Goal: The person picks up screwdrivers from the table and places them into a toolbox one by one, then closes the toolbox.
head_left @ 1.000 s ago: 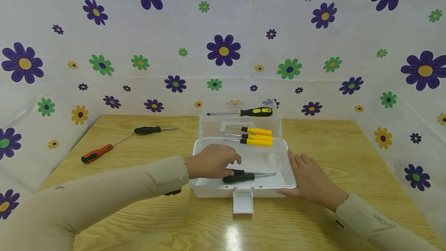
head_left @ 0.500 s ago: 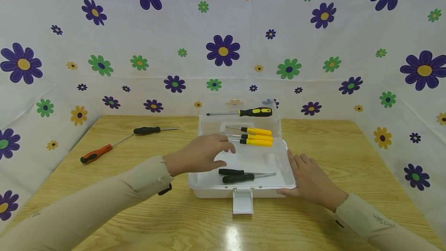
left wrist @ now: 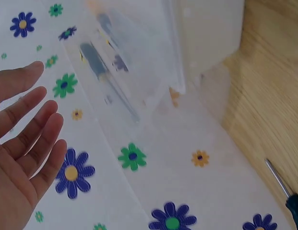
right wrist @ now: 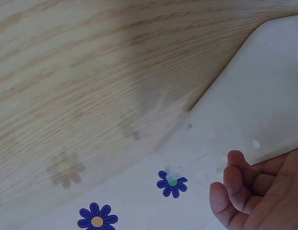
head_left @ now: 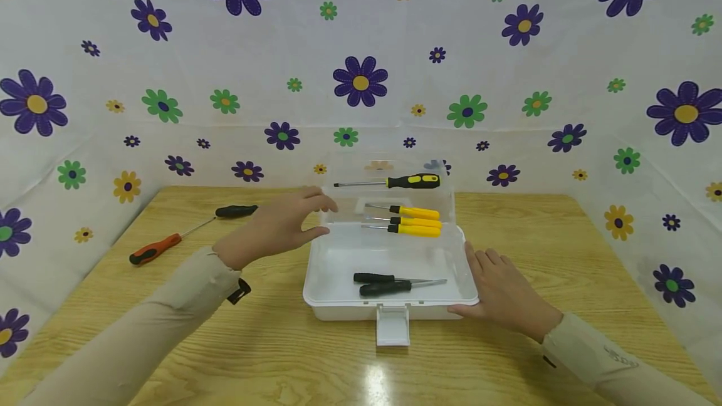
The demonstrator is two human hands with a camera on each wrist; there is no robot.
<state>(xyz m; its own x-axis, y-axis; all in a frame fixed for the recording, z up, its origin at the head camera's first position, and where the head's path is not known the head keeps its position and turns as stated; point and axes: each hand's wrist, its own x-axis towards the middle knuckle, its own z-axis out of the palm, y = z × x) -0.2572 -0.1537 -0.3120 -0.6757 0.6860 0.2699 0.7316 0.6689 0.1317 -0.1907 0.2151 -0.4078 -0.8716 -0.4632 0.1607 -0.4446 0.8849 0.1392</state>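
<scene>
Fetching seems the step: left grip [head_left: 276, 230], fingers apart; left-of-centre black-handled screwdriver [head_left: 234, 211] would need pinching; right grip [head_left: 504, 290], unclamped, touches toolbox [head_left: 344, 312].

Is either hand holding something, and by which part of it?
The right hand holds the white toolbox by its near right corner, thumb at the front; the left hand holds nothing.

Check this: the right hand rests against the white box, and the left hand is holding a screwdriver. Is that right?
Not quite: the left hand holds no screwdriver; it is empty, as the left wrist view shows. The right hand does rest against the white box.
</scene>
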